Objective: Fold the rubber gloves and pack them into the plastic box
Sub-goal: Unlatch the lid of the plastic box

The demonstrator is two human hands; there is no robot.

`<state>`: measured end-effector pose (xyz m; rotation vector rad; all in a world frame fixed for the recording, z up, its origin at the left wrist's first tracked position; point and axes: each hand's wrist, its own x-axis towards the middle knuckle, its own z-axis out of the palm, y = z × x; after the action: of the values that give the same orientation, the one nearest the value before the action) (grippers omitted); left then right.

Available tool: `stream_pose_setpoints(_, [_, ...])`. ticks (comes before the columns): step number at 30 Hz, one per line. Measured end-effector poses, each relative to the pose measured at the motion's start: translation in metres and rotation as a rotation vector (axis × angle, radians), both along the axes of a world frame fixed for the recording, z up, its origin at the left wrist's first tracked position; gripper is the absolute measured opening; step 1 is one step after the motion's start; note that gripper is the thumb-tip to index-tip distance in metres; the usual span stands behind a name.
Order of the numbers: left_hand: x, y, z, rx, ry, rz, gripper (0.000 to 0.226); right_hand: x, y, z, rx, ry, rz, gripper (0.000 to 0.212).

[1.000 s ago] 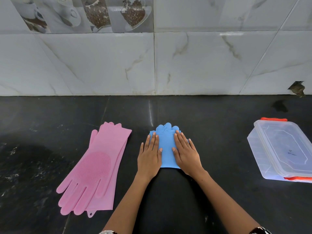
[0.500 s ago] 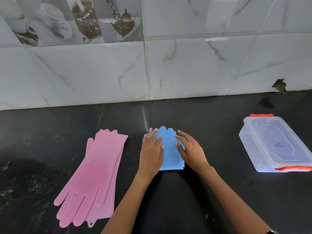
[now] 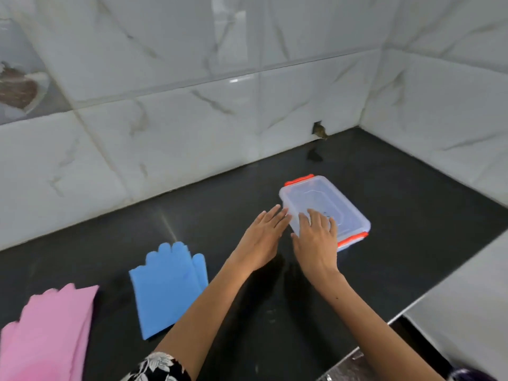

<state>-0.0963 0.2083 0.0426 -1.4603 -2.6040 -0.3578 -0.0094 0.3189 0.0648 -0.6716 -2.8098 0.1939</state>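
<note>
Blue gloves and pink gloves lie on a black bench. The clear box has orange clips. The wall tiles are white-marbled; the sleeve is black-and-white floral.

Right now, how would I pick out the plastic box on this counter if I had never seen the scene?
Start at the black countertop and go toward the corner where the two tiled walls meet. There sits the plastic box, both hands at its near edge. It alone is clear with orange clips, unlike the flat blue and pink gloves.
</note>
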Motion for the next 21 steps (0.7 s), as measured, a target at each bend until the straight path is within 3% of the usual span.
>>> stream_pose_setpoints(4, [-0.009, 0.030, 0.000, -0.095, 0.050, -0.044, 0.059, 0.010, 0.020, -0.009, 0.019, -0.114, 0.021, 0.045])
stream_pose_setpoints(8, [-0.008, 0.033, 0.004, -0.021, 0.024, -0.037, 0.035, 0.017, 0.032, -0.011, -0.001, -0.072, 0.119, 0.042])
stream_pose_setpoints(12, [0.006, 0.025, 0.004, 0.016, -0.003, 0.019, 0.028, 0.026, 0.045, -0.014, -0.077, -0.012, 0.258, 0.046])
stream_pose_setpoints(21, [0.070, 0.022, 0.000, -0.010, -0.141, 0.410, 0.042, 0.036, 0.077, -0.020, -0.162, 0.183, 0.722, 0.057])
